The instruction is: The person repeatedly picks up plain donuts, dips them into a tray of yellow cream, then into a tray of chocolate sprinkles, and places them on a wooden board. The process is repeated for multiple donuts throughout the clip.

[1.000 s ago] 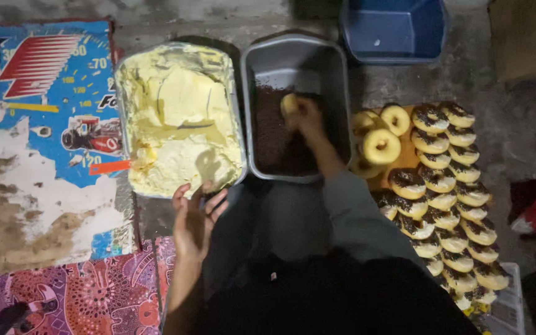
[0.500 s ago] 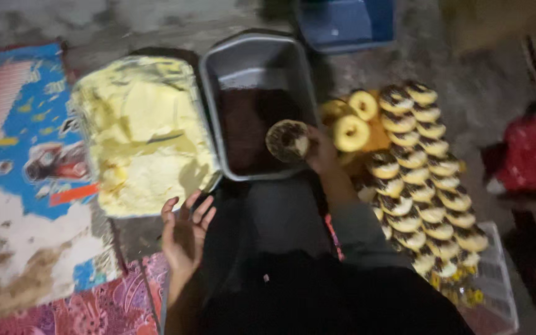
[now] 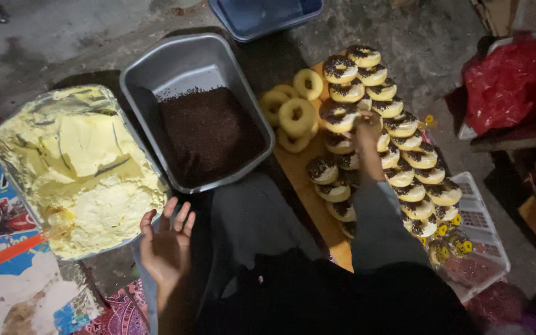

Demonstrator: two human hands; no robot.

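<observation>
Over on the left, a foil tray (image 3: 7,133) heaped with pale yellow cream; the left hand (image 3: 165,242) hovers beside it, fingers spread, grip released. Centre, a grey tub (image 3: 156,68) of dark chocolate sprinkles. On the right, the right hand (image 3: 367,127) sets a sprinkle-topped doughnut (image 3: 337,116), dark on top and pale-sided, into the rows on the board (image 3: 302,186), grip grasping its edge.
</observation>
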